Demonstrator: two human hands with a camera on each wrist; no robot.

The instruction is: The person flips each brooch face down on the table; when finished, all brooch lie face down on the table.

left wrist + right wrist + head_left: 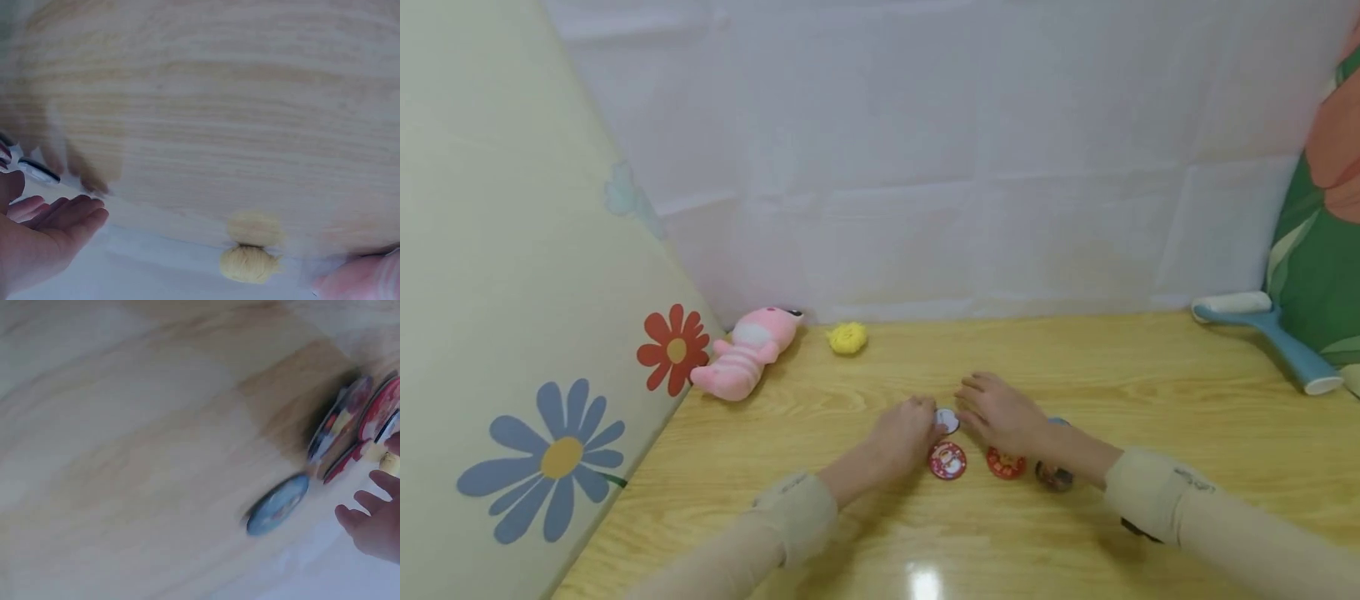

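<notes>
Nearest lay the pale sleeves [1157, 493], reaching in over the wood-grain desk [820, 575] from both lower sides. Beyond their cuffs, three round discs made an uneven row: a dark disc [1055, 477] under the right forearm, a red-and-yellow disc [1005, 463] beside it, partly covered, and a red-and-white disc [948, 461] further left, picture side up.

Just past that row the two hands faced each other across a white disc [948, 420]. The left hand [901, 433] had its fingers loosely extended, slightly bent, and their ends met the left edge of the white disc; how firmly they pressed could not be told. The right hand [1006, 415] kept its fingers parted and relaxed, gripping nothing, close to the disc's right edge; contact there was unclear. The white disc sat just behind the red-and-white one, its pale face upward; being round, it had no long axis, and the way its print pointed was too small to read. A blue disc [278, 505] lay behind the right wrist.

Farther off were a yellow ball [847, 338], a pink plush toy [747, 353] slanting up to the right, and a blue-handled roller [1273, 333], all before a white cloth [955, 167]
</notes>
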